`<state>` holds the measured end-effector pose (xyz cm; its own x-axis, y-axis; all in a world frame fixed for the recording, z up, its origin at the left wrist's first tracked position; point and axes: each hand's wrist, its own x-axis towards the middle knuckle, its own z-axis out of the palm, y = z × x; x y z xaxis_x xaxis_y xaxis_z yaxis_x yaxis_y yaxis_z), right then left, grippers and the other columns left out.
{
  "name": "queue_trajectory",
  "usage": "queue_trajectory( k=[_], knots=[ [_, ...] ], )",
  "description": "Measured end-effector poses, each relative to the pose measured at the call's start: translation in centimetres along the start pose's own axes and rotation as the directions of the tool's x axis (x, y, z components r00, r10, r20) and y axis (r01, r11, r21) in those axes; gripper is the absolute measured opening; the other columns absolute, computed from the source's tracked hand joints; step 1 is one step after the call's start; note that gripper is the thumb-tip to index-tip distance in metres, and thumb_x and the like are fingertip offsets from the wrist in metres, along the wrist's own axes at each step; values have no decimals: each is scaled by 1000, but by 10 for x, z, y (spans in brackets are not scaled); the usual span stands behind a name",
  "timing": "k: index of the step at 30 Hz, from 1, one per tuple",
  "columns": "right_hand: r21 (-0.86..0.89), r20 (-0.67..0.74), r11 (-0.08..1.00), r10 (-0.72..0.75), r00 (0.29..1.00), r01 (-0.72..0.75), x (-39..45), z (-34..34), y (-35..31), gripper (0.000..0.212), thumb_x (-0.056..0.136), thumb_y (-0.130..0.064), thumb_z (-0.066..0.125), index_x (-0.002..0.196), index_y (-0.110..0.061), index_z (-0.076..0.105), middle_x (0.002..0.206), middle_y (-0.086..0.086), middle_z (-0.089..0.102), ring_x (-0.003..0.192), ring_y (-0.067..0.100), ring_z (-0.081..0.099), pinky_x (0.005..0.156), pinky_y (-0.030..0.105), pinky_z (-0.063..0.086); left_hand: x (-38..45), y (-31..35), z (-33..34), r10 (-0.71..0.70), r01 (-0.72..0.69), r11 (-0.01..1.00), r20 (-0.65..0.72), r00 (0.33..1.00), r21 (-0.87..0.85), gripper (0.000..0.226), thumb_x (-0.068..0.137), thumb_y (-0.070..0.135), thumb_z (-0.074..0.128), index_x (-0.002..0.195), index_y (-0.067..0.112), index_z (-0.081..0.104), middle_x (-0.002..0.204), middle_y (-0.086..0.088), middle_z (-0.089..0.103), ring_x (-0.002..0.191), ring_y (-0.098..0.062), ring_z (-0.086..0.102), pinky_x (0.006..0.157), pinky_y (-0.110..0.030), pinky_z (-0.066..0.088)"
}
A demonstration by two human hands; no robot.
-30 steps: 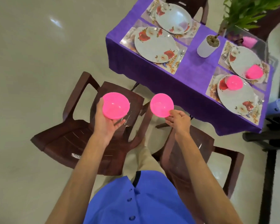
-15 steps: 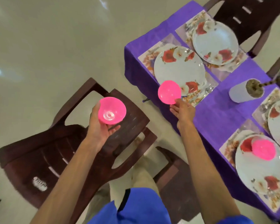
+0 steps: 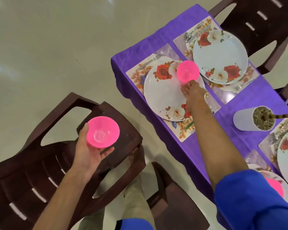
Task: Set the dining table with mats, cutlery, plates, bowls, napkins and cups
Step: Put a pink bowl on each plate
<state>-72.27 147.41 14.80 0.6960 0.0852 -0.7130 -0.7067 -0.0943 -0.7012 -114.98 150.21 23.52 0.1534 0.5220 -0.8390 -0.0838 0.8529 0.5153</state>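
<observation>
The person wore a bright blue, smooth-cloth short-sleeved shirt [image 3: 253, 201]; its loose right sleeve ended above the elbow, well back from the right grip [image 3: 194, 92], and the forearm below it was bare. The left forearm behind the left grip [image 3: 88, 153] was bare too. A blue shirt hem [image 3: 136, 225] showed below, over light beige trousers [image 3: 136, 205].

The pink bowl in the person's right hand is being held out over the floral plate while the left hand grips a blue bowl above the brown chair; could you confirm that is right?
Not quite: the bowl in the left hand is pink, not blue, as the head view shows. The rest stands: the right hand holds the other pink bowl over the floral plate, and the left one is above the brown chair.
</observation>
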Motion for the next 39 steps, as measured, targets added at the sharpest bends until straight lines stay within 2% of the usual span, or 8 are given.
queue_trajectory(
  k=[5,11,17,22,25,30,36,39],
  knots=[
    [-46,112,999,10,994,-5,8,-6,-7,33,92,-16,68,122,-4,65,107,14,76,87,24,79,73,32,64,0,2,-4,-6,5,1000,-18,1000,-5,62,93,67,60,144,33,53,140,-16,61,122,-43,66,80,-50,62],
    [-200,161,979,78,984,-45,-11,-18,-10,27,95,-21,61,118,-7,62,117,13,72,96,26,77,74,33,63,-6,7,-15,3,-3,1000,1,1000,-14,63,91,69,62,143,33,54,141,-16,61,121,-43,67,83,-52,62],
    [-400,238,914,28,971,72,-125,-12,43,29,97,-18,60,121,-2,65,105,14,75,83,24,73,67,31,60,-31,17,-38,55,-55,998,56,997,7,51,98,64,54,139,35,55,136,-12,62,118,-39,67,85,-52,60],
    [-608,617,736,200,761,299,-285,-13,124,43,95,-51,65,120,-17,70,106,5,78,90,22,77,81,37,63,-64,22,-83,134,-143,988,140,981,59,49,101,64,48,140,35,56,135,-6,62,112,-30,68,80,-46,60],
    [-573,731,713,221,646,404,-364,-21,165,41,101,-50,60,122,-16,71,104,4,78,91,25,77,83,42,64,-88,18,-117,126,-158,978,215,968,136,47,101,66,45,135,36,58,132,-6,63,107,-27,69,78,-40,58],
    [-439,686,814,30,727,381,-415,-45,178,38,103,-41,60,115,-7,73,91,11,77,80,30,75,72,41,64,-122,20,-136,108,-207,935,327,939,286,48,102,68,41,137,36,53,127,-6,66,102,-23,71,76,-34,60],
    [-474,630,663,-205,749,580,-373,-68,121,15,95,-18,72,102,-6,77,85,13,77,73,29,78,70,43,65,-108,18,-60,52,-267,856,440,896,442,75,92,80,47,146,28,52,125,-6,73,107,-26,74,80,-36,58],
    [-506,473,690,-279,836,517,-306,-85,78,10,93,-9,69,95,0,74,73,5,73,63,26,76,66,44,66,-88,4,5,17,-249,837,431,902,488,77,91,80,48,145,26,54,130,2,69,107,-20,73,81,-37,56]
  ],
)
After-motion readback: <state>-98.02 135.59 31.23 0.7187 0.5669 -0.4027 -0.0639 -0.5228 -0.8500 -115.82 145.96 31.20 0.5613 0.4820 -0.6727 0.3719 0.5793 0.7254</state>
